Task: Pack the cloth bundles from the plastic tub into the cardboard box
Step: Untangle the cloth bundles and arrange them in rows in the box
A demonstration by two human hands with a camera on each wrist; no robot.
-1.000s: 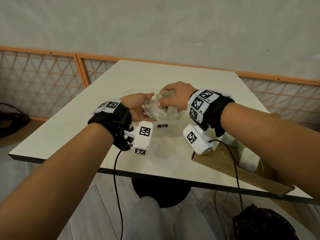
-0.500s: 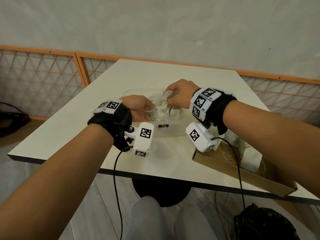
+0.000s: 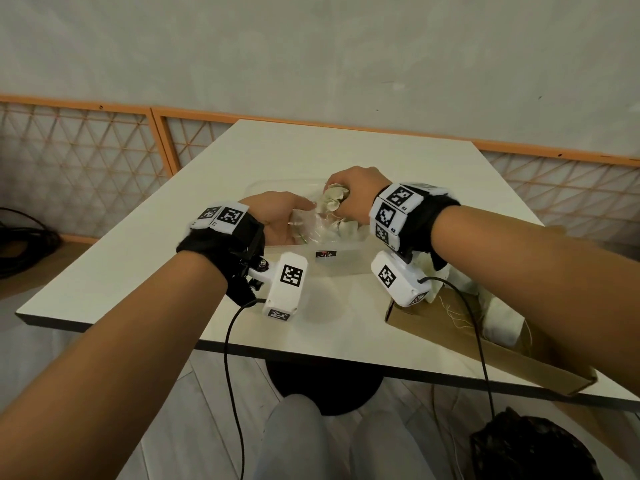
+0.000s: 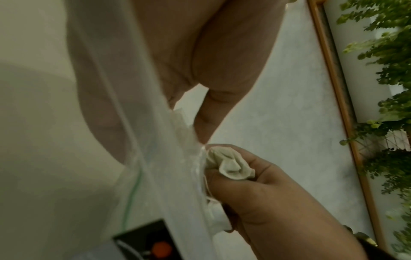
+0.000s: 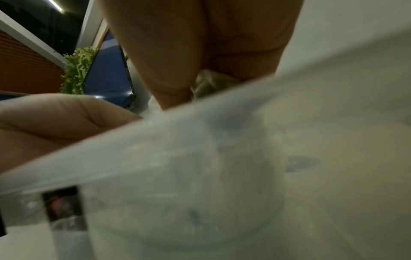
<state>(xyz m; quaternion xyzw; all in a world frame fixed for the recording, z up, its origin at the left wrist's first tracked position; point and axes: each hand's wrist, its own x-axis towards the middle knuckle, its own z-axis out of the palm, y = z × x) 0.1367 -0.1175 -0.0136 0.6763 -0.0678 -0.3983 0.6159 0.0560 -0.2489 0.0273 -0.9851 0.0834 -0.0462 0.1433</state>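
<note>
A clear plastic tub point(image 3: 343, 263) stands mid-table. Over it my left hand point(image 3: 280, 216) pinches the edge of a clear plastic bag point(image 3: 311, 228) that holds cream cloth. My right hand point(image 3: 351, 197) grips a crumpled cream cloth bundle point(image 3: 333, 199) at the bag's mouth, just above the tub. The left wrist view shows that bundle point(image 4: 231, 165) in the right hand's point(image 4: 255, 186) curled fingers, beside the bag point(image 4: 189, 154). In the right wrist view the bundle point(image 5: 211, 84) peeks from behind the tub rim point(image 5: 200, 123). An open cardboard box point(image 3: 485, 351) lies at the table's right front.
White cloth bundles point(image 3: 502, 323) lie in the cardboard box, partly hidden by my right forearm. Camera cables hang off the table's front edge. A black bag point(image 3: 530, 448) sits on the floor at lower right. An orange lattice fence point(image 3: 86, 168) runs behind the table.
My right hand has lifted slightly and drawn the cloth bundle up out of the bag's mouth. The left hand stays on the bag over the tub.
</note>
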